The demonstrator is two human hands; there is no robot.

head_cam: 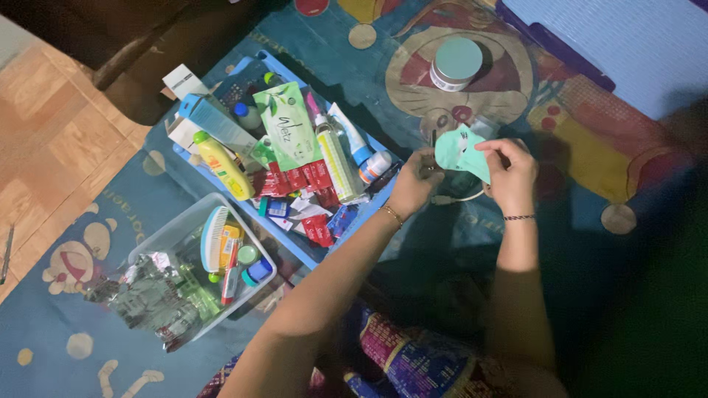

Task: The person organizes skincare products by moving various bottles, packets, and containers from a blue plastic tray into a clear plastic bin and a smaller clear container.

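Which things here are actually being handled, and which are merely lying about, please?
In hand:
- mint-green packet, held by left hand and right hand

Lying about:
- round jar with teal lid
- blue tray of tubes and bottles
- yellow bottle
- clear tub holding a brush

A blue cartoon-printed floor mat (pixel 516 96) covers most of the floor. Bare wood-grain flooring (pixel 51 125) shows at nine to ten o'clock. Dim light leaves four o'clock in deep shadow.
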